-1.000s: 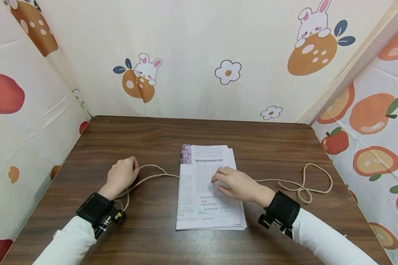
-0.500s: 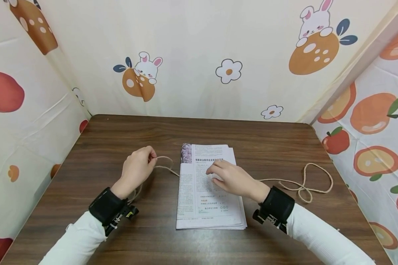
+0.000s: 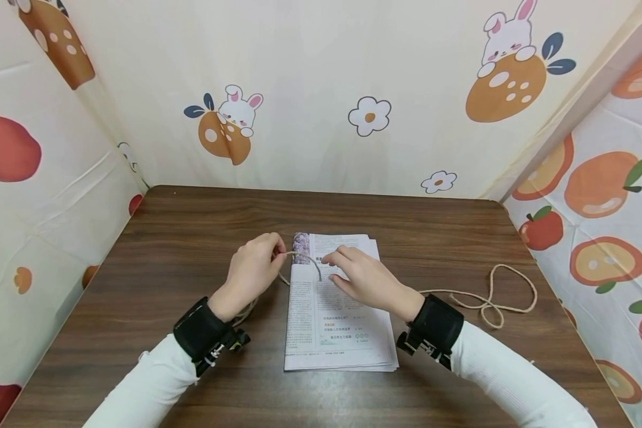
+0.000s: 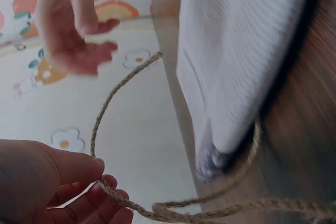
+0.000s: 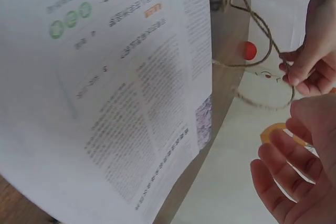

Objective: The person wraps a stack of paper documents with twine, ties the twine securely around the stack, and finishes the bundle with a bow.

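Observation:
A stack of folded newspapers [image 3: 342, 327] lies on the table, with a beige twine rope [image 3: 471, 295] running beneath it and out on both sides. My left hand [image 3: 254, 267], at the upper left edge of the stack, pinches the rope between thumb and fingers. The rope's free end [image 4: 149, 62] arcs up past those fingers in the left wrist view and reaches over the papers. Above the stack hovers my right hand [image 3: 366, 276], fingers loosely bent and holding nothing; in the right wrist view its fingers [image 5: 286, 171] are spread apart, near the left hand.
The brown wooden table [image 3: 433, 238] is bordered by printed cloth walls [image 3: 310, 89] at the back and sides. On the right, the rope's other end lies in loose loops. A black camera strap [image 3: 441, 324] sits on each wrist.
My left hand has moved right, from the open table to the stack's edge, carrying the rope end over the papers. The right hand has shifted slightly left and away from me.

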Demonstrator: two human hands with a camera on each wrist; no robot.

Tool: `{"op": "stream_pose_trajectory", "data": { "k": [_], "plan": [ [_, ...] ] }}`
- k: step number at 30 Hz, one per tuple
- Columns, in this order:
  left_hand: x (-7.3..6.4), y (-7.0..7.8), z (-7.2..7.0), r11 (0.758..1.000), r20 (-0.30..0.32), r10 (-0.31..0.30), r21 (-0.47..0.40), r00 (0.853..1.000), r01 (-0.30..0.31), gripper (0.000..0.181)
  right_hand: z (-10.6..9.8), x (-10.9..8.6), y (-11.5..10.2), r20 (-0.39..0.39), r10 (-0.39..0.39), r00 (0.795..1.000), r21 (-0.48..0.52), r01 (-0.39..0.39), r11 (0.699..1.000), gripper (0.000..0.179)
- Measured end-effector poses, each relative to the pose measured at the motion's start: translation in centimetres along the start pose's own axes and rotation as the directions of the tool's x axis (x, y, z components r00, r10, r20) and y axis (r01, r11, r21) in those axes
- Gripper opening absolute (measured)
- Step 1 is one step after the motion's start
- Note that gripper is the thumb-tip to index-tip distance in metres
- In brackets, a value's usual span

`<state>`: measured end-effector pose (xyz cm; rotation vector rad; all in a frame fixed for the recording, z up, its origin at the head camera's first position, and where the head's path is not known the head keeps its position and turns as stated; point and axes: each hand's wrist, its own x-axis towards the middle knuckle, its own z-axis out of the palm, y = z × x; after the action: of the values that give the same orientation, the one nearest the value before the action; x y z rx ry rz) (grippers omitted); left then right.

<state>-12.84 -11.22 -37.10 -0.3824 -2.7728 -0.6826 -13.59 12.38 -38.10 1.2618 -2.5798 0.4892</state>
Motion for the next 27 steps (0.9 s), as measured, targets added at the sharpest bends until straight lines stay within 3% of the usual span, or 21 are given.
{"op": "stream_pose_trajectory", "data": {
  "k": [11, 18, 27],
  "plan": [
    [0.4, 3.2, 1.7, 0.994, 0.032, 0.100, -0.043, 0.995, -0.098, 0.011, 0.1, 1.1, -0.6, -0.070, 0.030, 0.997, 0.029, -0.028, 0.999, 0.022],
    [0.4, 4.1, 2.5, 0.989, 0.019, 0.137, -0.059, 0.990, -0.135, 0.012, 0.3, 1.1, -0.5, -0.082, 0.078, 0.994, 0.060, -0.074, 0.995, 0.014],
    [0.3, 4.2, 2.3, 0.987, 0.061, 0.154, -0.060, 0.986, -0.151, 0.012, -0.2, 0.6, 0.9, -0.099, 0.110, 0.989, 0.047, -0.106, 0.993, 0.011]
  ]
}}
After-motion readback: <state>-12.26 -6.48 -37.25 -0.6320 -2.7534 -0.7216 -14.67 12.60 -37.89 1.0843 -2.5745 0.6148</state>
